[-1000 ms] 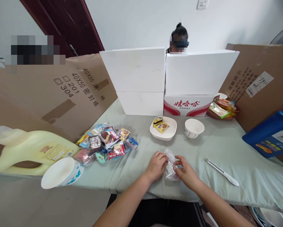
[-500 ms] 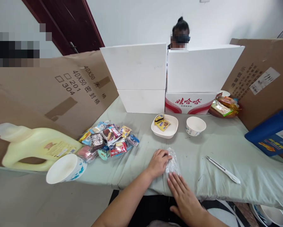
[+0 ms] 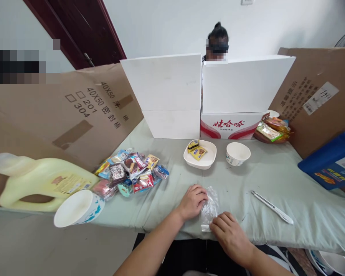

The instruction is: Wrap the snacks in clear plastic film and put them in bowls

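left grip (image 3: 193, 201), half curled, touches the clear plastic bag (image 3: 209, 209) lying just right of it; right grip (image 3: 231, 234), also curled, covers the bag's near corner; whether either pinches, i cannot tell.

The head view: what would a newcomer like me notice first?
Probably the tall white panels across the far side of the table, with bold red lettering below the right one. Next, the heap of bright snack packets at the left, beside a big pale-yellow jug. Then, near the table's front edge, the left hand and right hand on a crumpled clear plastic bag.
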### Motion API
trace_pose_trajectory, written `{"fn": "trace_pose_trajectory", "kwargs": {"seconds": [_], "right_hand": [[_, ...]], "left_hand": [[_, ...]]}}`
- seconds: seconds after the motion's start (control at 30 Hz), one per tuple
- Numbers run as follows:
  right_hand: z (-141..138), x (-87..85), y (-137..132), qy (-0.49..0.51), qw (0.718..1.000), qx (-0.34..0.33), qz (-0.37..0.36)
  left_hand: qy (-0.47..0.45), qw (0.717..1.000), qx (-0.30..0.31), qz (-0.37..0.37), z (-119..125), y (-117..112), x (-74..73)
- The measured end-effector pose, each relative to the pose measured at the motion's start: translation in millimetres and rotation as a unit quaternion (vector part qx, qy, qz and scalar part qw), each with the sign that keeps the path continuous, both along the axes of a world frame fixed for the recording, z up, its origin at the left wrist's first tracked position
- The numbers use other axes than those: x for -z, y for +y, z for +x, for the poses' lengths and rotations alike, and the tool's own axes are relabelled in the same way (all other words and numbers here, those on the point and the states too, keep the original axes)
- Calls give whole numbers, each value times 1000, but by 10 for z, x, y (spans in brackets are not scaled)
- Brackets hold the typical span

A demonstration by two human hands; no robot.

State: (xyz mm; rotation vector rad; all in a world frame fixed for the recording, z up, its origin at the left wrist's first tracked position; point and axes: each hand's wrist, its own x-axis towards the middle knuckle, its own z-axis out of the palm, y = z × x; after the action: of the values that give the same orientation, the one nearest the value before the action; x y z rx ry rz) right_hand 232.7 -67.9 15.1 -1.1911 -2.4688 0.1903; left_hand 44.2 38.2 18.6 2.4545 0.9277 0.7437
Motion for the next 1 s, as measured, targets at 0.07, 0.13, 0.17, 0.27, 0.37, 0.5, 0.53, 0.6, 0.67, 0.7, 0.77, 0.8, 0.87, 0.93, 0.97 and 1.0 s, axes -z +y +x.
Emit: {"fn": "trace_pose_trajectory", "kwargs": {"seconds": [0.07,0.13,0.17,0.27,0.37,0.5,0.53,0.6,0.67,0.7,0.77,0.8,0.87,0.93,0.97,1.0], "right_hand": [[8,-35,8,21,1000,-22,0],[28,-109,79,46,999,-18,-16],[35,-148,143,50,998,-4,-33],[17,-216,417,6,994,83,-77],[-57,-178,700,-47,984,156,-74],[-164,-36,891,-79,976,196,-47],[-184,-1,903,-86,975,202,-40],[-217,55,900,-97,972,211,-27],[-245,89,883,-103,970,217,-17],[-253,96,877,-105,970,219,-12],[-246,92,875,-105,970,221,-2],[-222,81,881,-104,969,225,5],[-124,46,904,-99,965,240,19],[22,4,930,-92,958,269,34],[96,-14,937,-88,953,286,42],[156,-27,937,-84,948,302,49]], "left_hand": [[-2,1000,8,-10,-2,0,-4],[-4,1000,5,-25,-6,4,0],[-7,999,1,-33,-9,7,8],[-15,999,-7,-40,-27,17,61],[-13,999,-21,-36,-48,28,130],[-49,998,-29,-15,-58,47,176],[-60,998,-28,-11,-57,50,173],[-75,997,-32,-13,-50,48,151],[-69,997,-43,-13,-35,35,117],[-57,997,-56,-6,-24,27,101],[-20,995,-95,10,3,10,78],[-3,993,-117,16,18,3,73],[16,988,-152,18,41,-4,70],[18,987,-161,14,56,-3,72],[18,987,-159,12,60,-1,73],[19,987,-157,9,62,2,73]]}}
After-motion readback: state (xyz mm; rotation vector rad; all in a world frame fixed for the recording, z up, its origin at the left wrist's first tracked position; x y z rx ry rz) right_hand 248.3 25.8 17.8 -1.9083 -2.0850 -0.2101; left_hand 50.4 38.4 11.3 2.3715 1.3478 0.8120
